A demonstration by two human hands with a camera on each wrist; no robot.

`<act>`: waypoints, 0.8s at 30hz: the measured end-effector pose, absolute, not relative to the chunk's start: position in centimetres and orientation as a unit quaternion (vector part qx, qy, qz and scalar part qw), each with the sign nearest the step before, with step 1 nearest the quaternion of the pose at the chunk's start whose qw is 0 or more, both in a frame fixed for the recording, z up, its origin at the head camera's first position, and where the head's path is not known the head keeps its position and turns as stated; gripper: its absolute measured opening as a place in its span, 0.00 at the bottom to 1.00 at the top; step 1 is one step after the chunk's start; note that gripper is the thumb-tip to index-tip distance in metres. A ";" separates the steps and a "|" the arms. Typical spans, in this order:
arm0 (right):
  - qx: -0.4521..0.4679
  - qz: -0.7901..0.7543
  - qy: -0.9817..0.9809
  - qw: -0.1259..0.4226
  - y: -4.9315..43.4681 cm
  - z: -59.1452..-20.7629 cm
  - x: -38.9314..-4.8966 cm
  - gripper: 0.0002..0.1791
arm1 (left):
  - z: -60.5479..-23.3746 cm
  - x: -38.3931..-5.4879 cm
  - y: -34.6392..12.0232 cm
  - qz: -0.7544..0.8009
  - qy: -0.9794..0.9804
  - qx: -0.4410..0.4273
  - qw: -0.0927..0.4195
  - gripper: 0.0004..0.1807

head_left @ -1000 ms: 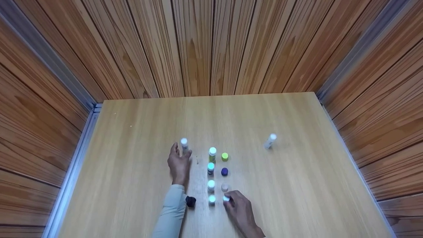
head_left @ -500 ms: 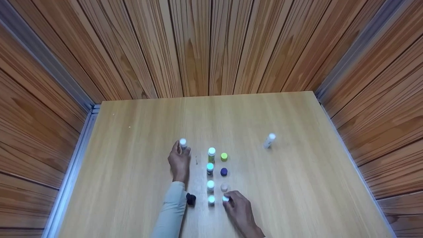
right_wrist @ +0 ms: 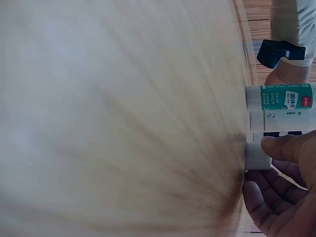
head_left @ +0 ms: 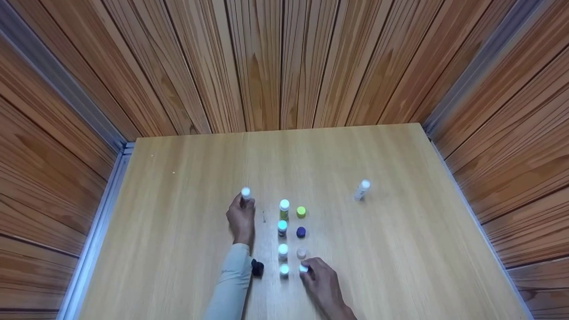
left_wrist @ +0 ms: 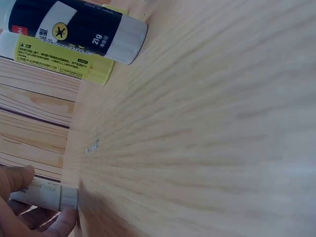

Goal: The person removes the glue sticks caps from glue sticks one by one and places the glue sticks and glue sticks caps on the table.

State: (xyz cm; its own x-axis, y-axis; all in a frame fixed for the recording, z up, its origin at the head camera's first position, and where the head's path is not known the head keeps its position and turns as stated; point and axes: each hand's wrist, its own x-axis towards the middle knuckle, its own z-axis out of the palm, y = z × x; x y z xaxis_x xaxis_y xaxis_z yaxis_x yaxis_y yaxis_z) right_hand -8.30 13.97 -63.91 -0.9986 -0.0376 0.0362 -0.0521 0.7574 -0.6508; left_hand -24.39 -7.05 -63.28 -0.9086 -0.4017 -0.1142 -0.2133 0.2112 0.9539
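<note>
My left hand (head_left: pixel 242 221) grips a white glue stick (head_left: pixel 246 194) standing upright left of the row; its "GLUE STICK" lettering shows in the left wrist view, with thumb and fingers around the tube. In the right wrist view, my right hand (right_wrist: pixel 289 197) pinches a small white cap (right_wrist: pixel 257 157) that stands on the table. Beside that cap are a green-labelled glue stick (right_wrist: pixel 279 97) and a plain white one (right_wrist: pixel 281 120). The left wrist view has a dark blue glue stick (left_wrist: pixel 94 30) and a yellow one (left_wrist: pixel 59 58) close together.
Several glue sticks stand in a column mid-table, the far one (head_left: pixel 284 209) yellow-green at its lower part. Right of them lie a lime cap (head_left: pixel 301 212), a purple cap (head_left: pixel 301 232) and a pale cap (head_left: pixel 301 253). Another white glue stick (head_left: pixel 362 190) stands farther right. Wooden walls (head_left: pixel 262 66) enclose the table.
My left hand has closed its fingers around the white glue stick, where they stood loosely around it before. My right hand stays at the white cap.
</note>
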 end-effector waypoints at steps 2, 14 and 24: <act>0.025 0.350 -0.936 0.016 14.0 -63.9 -8.2 0.11 | -63.3 -24.3 -7.1 -0.593 -0.777 0.193 0.087 0.14; 0.010 0.344 -0.939 0.013 13.8 -63.9 -8.1 0.11 | -62.7 -22.7 -7.3 -0.600 -0.776 0.161 0.104 0.13; -0.009 0.378 -0.926 -0.003 13.9 -64.0 -8.2 0.15 | -62.4 -21.1 -6.5 -0.610 -0.775 0.157 0.056 0.11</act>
State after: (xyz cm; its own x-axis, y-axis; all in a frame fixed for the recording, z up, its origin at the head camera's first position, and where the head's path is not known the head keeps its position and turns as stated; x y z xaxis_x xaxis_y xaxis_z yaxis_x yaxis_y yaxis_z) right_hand -8.17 13.87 -64.04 -0.9998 0.0143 -0.0113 0.0181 0.7140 -0.6999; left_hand -21.14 -6.52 -62.43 -0.9441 -0.3127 -0.1047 -0.1751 0.2065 0.9626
